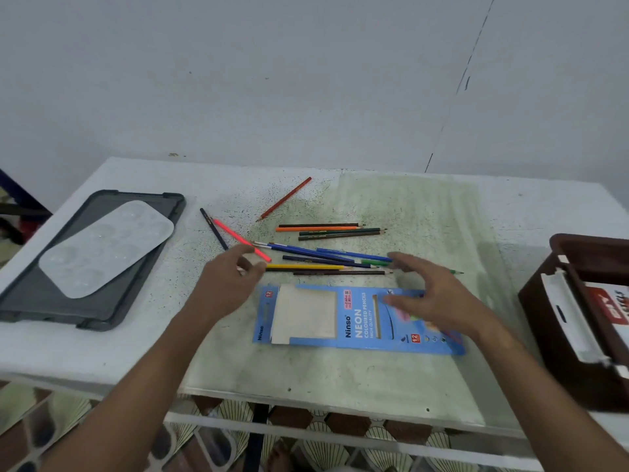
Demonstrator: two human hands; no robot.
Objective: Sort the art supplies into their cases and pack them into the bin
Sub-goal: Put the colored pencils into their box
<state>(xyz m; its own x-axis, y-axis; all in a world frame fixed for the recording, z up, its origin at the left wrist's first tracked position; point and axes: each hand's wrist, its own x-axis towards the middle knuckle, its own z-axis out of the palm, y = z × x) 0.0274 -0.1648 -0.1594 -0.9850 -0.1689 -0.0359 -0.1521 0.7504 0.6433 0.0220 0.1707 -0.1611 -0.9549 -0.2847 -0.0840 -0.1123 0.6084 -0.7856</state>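
Several coloured pencils lie scattered mid-table: a red pencil farthest back, a pink pencil across a dark navy pencil, an orange pencil, a blue pencil and a yellow pencil. In front of them lies a flat blue pencil box. My left hand hovers at the left ends of the pink and yellow pencils, thumb and fingers loosely curved, holding nothing I can make out. My right hand is spread above the box's right part and the pencil tips.
A brown bin stands at the right table edge with a white and red box inside. At the left, a grey tray carries a clear paint palette. A wall runs close behind the table.
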